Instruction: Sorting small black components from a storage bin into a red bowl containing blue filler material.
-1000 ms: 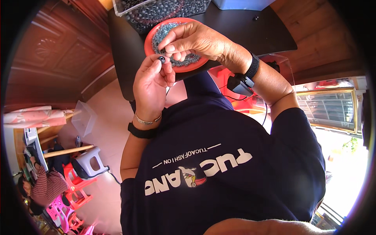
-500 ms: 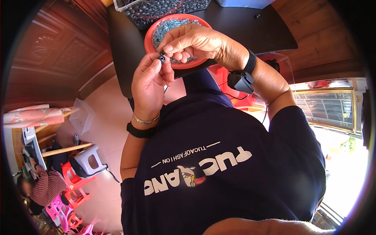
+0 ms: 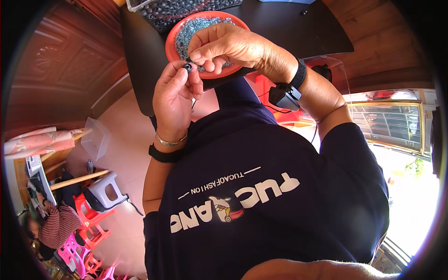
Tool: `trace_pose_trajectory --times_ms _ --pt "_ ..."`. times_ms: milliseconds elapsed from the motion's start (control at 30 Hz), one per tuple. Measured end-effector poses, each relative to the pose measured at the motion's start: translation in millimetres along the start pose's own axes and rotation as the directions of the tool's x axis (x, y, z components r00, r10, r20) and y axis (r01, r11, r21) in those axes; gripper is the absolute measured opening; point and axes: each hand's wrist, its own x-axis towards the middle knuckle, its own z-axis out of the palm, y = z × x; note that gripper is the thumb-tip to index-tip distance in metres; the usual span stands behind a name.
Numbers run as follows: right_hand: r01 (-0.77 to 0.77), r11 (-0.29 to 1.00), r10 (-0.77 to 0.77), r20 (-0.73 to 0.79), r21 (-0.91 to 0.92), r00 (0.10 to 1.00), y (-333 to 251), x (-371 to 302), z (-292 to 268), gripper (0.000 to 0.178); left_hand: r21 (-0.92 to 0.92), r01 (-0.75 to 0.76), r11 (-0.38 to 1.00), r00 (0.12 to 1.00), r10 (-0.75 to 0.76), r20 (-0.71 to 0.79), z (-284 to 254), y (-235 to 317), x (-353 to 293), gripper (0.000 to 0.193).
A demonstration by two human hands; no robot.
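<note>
Between the thumb and fingertips of my left hand (image 3: 175, 95) is a small round black piece (image 3: 187, 66) with a hole in its middle. My right hand (image 3: 231, 46) meets it from above, thumb and forefinger pinched together at its upper edge. A dark bit shows at those right fingertips, too small to name. Both hands are raised over the near left side of a round orange-red dish (image 3: 171, 47). Many small shiny, clear bluish pieces (image 3: 185, 36) fill the dish, partly hidden behind my right hand.
The dish stands on a dark table (image 3: 280, 28). Behind it is a clear bin (image 3: 135, 5) of dark ring-like pieces. A few dark bits (image 3: 304, 12) lie farther right. At lower left, a person in a striped top (image 3: 60, 226) sits near red and pink stools (image 3: 86, 212).
Both hands, still together at the black piece, appear slightly farther left and up. The dish, bin and table have shifted the same way in the picture. The grip looks much the same.
</note>
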Motion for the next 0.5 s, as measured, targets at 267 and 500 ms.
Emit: trace_pose_trajectory --times_ms 267,500 --pt "-0.09 0.996 0.09 -0.011 0.031 0.996 2.7 -2.6 4.5 0.017 0.052 -0.012 0.999 0.998 0.015 -0.067 0.1 -0.5 -1.6 0.02" --pt "-0.112 0.994 0.11 -0.065 -0.016 0.992 7.3 -0.2 8.7 0.017 0.185 -0.036 0.982 0.994 0.055 -0.097 2.0 -2.3 -2.6 0.019"
